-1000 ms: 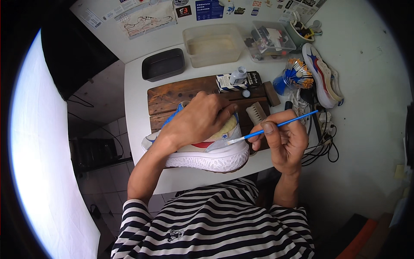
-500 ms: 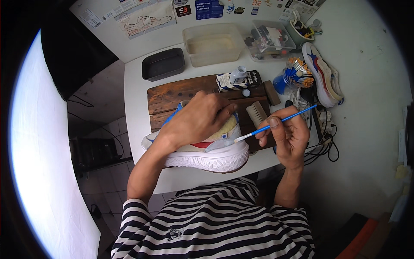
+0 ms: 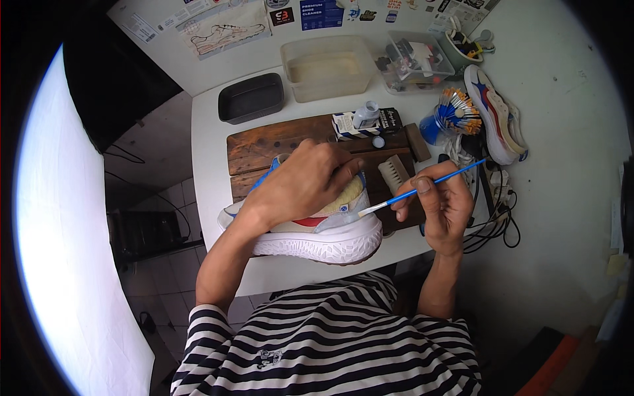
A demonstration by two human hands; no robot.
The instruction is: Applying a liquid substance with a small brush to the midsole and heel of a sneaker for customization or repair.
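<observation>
Sneaker pinned under the left hand, fine brush at its heel.

The left hand (image 3: 300, 188) lies spread over the top of the sneaker (image 3: 317, 237), its grip closed down around the upper, at the front edge of the table (image 3: 211, 171). The right hand (image 3: 442, 204) pinches a thin blue-handled brush (image 3: 422, 188) shut between thumb and fingers, bristles touching the shoe's heel. Since a second ago the right hand has drawn slightly closer to the shoe. The sneaker is cream with a thick white sole, red and blue accents.
</observation>
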